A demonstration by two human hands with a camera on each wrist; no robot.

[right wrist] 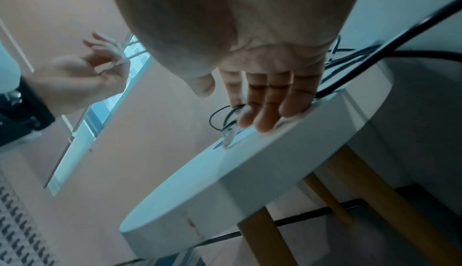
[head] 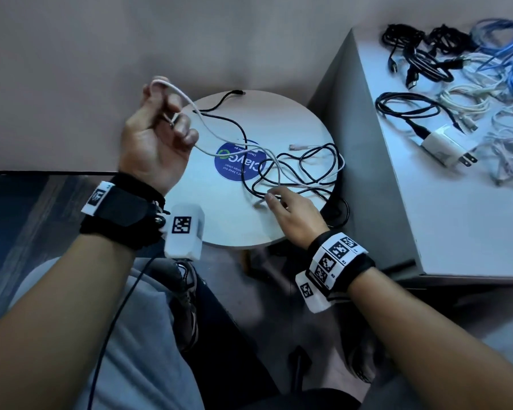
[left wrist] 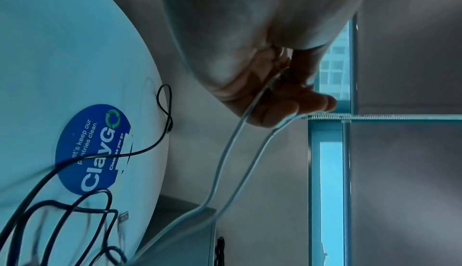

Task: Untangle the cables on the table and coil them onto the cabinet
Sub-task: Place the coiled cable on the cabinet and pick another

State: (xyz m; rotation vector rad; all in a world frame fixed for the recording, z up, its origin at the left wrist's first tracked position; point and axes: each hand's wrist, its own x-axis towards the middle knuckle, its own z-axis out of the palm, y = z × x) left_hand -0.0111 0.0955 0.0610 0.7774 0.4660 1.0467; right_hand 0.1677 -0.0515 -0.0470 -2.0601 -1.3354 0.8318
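A white cable [head: 208,130] loops through my raised left hand [head: 157,137], whose curled fingers hold it above the left edge of the round table [head: 214,220]. Two white strands hang from that hand [left wrist: 282,92] down to the table [left wrist: 62,57]. The cable runs on into a tangle with a black cable [head: 305,170] lying on the tabletop. My right hand [head: 290,214] lies with straight fingers [right wrist: 265,110] on the tangle near the table's front edge. The grey cabinet [head: 444,220] stands to the right.
Several coiled cables, black [head: 418,54], white [head: 468,99] and blue [head: 507,45], plus a white plug adapter [head: 444,146], lie on the cabinet's far part. A blue round sticker [head: 237,164] marks the table's middle. My knees and a shoe [head: 187,300] are below the table edge.
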